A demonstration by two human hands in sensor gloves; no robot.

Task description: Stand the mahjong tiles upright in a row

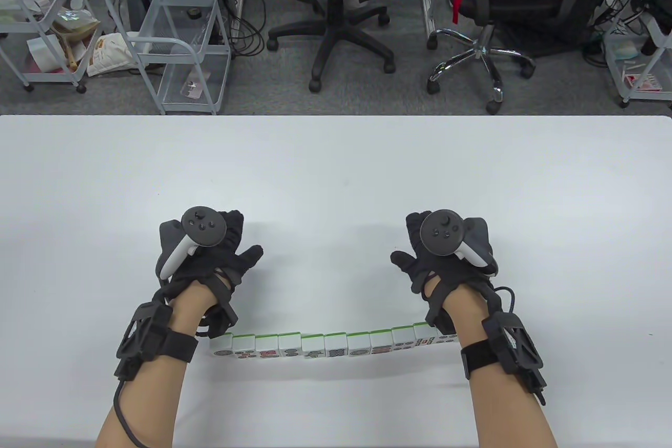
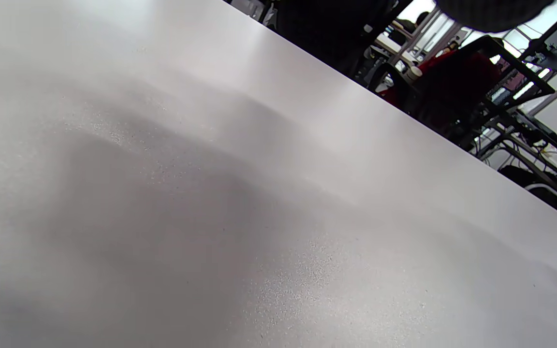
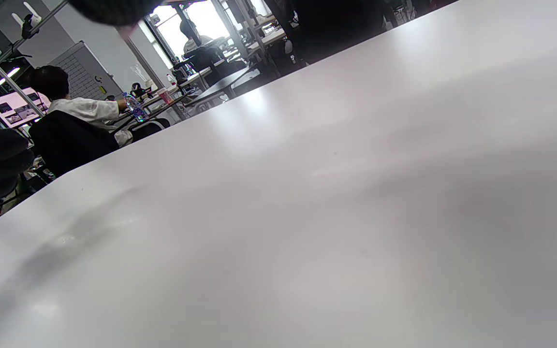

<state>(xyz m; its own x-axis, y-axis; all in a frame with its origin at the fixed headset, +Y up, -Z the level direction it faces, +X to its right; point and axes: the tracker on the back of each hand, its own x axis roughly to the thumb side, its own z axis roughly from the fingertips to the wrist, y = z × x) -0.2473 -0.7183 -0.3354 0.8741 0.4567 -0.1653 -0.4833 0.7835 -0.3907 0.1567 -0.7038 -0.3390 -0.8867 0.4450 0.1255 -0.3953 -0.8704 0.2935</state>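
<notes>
A row of several mahjong tiles (image 1: 336, 344), white faces with green backs, stands upright side by side near the table's front edge, running between my two wrists. My left hand (image 1: 220, 253) lies on the table beyond the row's left end, fingers spread, holding nothing. My right hand (image 1: 438, 253) lies beyond the row's right end, fingers spread, holding nothing; its wrist covers the last tile. Both wrist views show only bare white table (image 2: 211, 217) and a dark fingertip at the top edge.
The white table (image 1: 336, 169) stretches far beyond the hands. Behind it stand two black office chairs (image 1: 336, 7), wire carts (image 1: 173, 43) and cables on grey carpet.
</notes>
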